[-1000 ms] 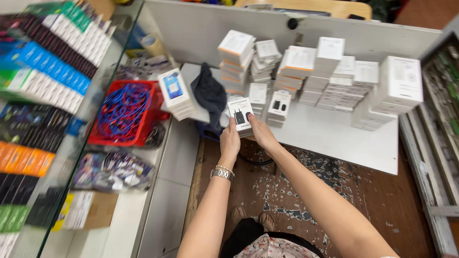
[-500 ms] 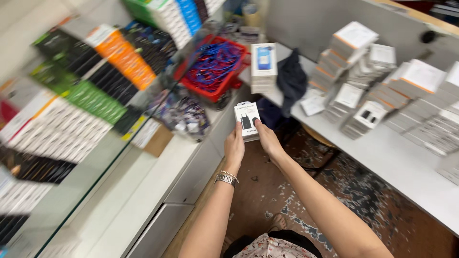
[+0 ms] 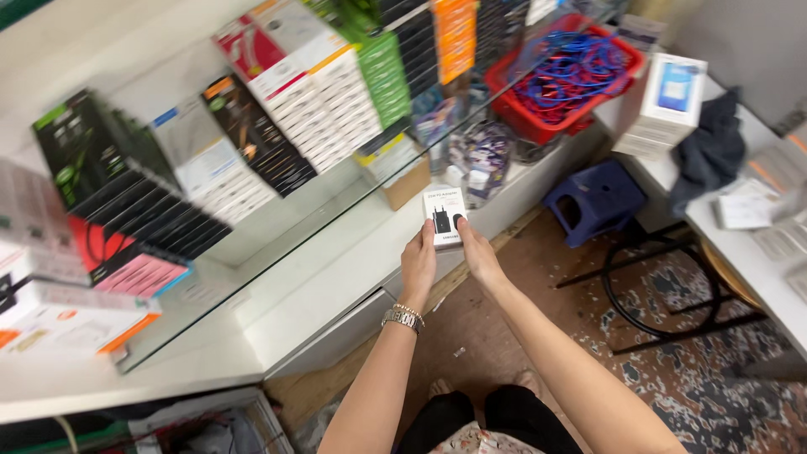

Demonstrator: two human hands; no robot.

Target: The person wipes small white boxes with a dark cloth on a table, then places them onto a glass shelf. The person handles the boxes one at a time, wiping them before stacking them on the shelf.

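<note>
A small white box (image 3: pixel 446 216) with a black charger pictured on its front is held out in front of me by both hands. My left hand (image 3: pixel 418 263), with a metal watch on the wrist, grips the box's left edge. My right hand (image 3: pixel 478 251) grips its right edge. The box hovers over the lower white shelf (image 3: pixel 336 261) beneath a glass counter top (image 3: pixel 277 227). Rows of packaged boxes (image 3: pixel 277 92) in black, white, green and orange lie on the glass, nearest to my left hand.
A red basket (image 3: pixel 538 113) of blue cables sits at the shelf's far end. A blue plastic stool (image 3: pixel 593 197) and a black round stool frame (image 3: pixel 664 286) stand on the floor. A white table (image 3: pixel 756 261) on the right carries a stack of white boxes (image 3: pixel 664 105) and a dark cloth (image 3: pixel 710 147).
I have turned left, away from the white table, carrying the box in both hands toward the glass counter. The box is now over the lower shelf.
</note>
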